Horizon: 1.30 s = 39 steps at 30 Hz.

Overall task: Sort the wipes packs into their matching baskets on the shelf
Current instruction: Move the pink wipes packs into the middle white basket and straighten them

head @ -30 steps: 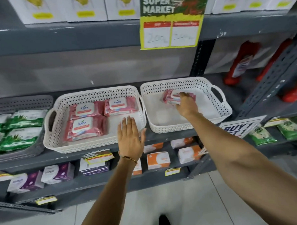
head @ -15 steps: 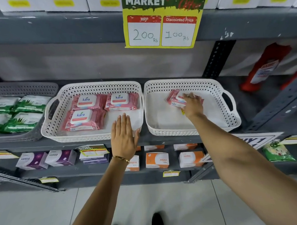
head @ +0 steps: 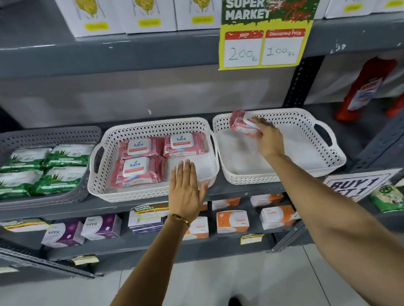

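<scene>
Four pink packs, roughly four green packs, three baskets.

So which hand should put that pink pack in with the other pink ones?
Probably the right hand: it holds the pink pack. The left hand rests flat, empty, on the middle basket.

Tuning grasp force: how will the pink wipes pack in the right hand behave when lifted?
The pink pack is probably soft: the right hand holds it tilted above the right basket, its film wrinkled. Its rigid white lid likely stiffens the middle. The glossy film may be slippery.
</scene>
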Each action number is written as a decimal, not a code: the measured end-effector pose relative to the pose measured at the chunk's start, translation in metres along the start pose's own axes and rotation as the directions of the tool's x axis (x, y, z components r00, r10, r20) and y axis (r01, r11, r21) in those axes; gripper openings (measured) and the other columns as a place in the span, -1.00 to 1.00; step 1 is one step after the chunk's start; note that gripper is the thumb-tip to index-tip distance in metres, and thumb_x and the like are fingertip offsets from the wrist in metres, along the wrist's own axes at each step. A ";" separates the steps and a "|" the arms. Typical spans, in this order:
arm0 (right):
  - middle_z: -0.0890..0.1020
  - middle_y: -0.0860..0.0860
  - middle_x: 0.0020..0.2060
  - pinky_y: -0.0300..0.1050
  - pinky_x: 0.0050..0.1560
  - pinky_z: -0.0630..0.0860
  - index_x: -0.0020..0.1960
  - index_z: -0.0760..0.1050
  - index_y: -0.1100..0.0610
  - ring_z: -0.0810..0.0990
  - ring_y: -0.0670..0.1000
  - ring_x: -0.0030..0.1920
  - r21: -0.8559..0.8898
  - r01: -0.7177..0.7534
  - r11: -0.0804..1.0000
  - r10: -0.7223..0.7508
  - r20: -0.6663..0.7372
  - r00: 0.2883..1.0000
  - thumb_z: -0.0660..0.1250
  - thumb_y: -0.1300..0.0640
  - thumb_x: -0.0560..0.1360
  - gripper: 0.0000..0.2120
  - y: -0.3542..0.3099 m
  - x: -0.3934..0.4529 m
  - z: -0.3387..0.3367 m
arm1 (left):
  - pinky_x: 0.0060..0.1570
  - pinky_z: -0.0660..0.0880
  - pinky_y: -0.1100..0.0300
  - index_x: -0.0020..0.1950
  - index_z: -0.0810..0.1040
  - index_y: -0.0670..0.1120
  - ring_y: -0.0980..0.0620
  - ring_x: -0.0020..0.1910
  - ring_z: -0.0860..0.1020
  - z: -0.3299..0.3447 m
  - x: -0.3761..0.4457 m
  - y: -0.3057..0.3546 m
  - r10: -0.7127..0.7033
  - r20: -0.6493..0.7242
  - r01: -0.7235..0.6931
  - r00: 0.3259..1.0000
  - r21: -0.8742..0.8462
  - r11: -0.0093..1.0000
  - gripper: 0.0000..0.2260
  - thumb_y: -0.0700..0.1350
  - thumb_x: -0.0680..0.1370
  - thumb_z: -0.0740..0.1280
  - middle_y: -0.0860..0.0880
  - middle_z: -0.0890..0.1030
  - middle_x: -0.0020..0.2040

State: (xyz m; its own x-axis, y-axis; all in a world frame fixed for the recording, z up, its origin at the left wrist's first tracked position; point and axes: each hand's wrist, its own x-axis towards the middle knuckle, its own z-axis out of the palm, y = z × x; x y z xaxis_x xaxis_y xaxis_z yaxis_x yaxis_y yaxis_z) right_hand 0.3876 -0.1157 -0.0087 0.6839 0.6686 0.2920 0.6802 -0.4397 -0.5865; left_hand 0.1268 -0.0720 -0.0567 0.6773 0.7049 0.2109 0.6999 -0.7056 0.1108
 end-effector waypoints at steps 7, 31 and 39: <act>0.40 0.11 0.40 -0.04 0.45 0.24 0.35 0.41 0.10 0.34 0.07 0.42 0.055 0.278 0.959 -0.283 0.116 0.952 0.25 0.32 0.50 -0.57 -0.095 -0.034 0.017 | 0.42 -0.21 0.01 0.45 0.09 -0.25 -0.17 0.47 0.07 -0.014 -0.018 -0.071 0.045 -0.002 -0.045 0.999 0.010 0.999 -0.34 0.18 0.54 -0.26 -0.23 0.18 0.48; 0.38 0.01 0.40 -0.01 0.30 0.39 0.37 0.38 0.02 0.52 0.02 0.18 -0.065 0.032 0.997 0.010 0.553 0.833 0.34 0.21 0.46 -0.51 -0.131 -0.063 0.090 | 0.38 0.20 -0.09 0.44 0.15 -0.18 -0.15 0.46 0.13 -0.052 0.033 -0.164 0.077 0.262 0.002 0.962 -0.287 0.958 -0.55 -0.02 0.60 0.10 -0.20 0.12 0.50; 0.62 0.13 0.16 -0.16 -0.04 0.53 0.24 0.50 0.18 0.61 0.04 -0.07 -0.015 -0.198 0.980 0.192 0.329 0.925 0.40 0.20 0.44 -0.63 -0.144 -0.067 0.088 | 0.38 0.20 0.03 0.42 0.25 -0.11 -0.08 0.42 0.25 -0.041 0.048 -0.187 0.086 0.314 0.006 0.945 -0.282 0.959 -0.54 -0.07 0.55 0.27 -0.07 0.22 0.48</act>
State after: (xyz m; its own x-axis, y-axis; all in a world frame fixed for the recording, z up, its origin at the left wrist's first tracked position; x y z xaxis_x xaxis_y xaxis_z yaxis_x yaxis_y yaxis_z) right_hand 0.2209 -0.0445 -0.0108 0.6758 0.7314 -0.0912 0.5352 -0.5720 -0.6217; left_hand 0.0191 0.0913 -0.0275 0.7721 0.6281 -0.0964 0.6115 -0.6931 0.3817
